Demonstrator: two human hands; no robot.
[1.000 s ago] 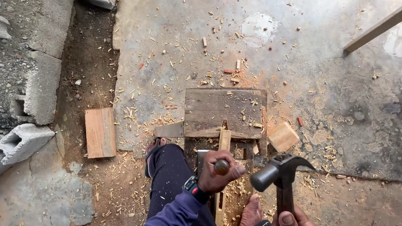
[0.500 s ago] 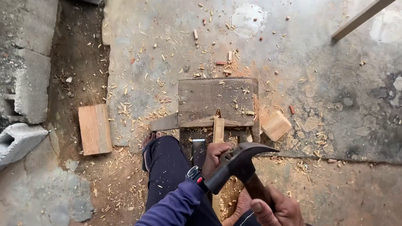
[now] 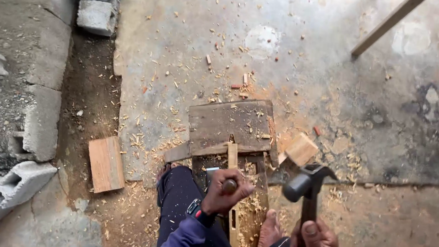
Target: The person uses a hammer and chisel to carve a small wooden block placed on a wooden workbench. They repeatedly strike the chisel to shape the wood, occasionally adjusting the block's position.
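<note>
My left hand [image 3: 227, 190] is closed around the wooden handle of a chisel [image 3: 229, 185], which stands on a narrow wooden strip [image 3: 233, 157] lying over a worn board [image 3: 229, 124]. My right hand [image 3: 318, 241] grips the shaft of a claw hammer [image 3: 304, 183]; its dark head is raised to the right of the chisel, apart from it. My bare foot [image 3: 269, 231] rests on the wood below the chisel. Wood chips lie all around the board.
A small light wood block [image 3: 301, 149] sits right of the board. A short plank [image 3: 106, 163] lies on the dirt at the left. Concrete blocks [image 3: 13, 185] line the left edge. A long wooden bar [image 3: 385, 24] crosses the top right.
The hammer was over the chisel half a second ago; now it is lifted back to the right. My left hand has stayed on the chisel.
</note>
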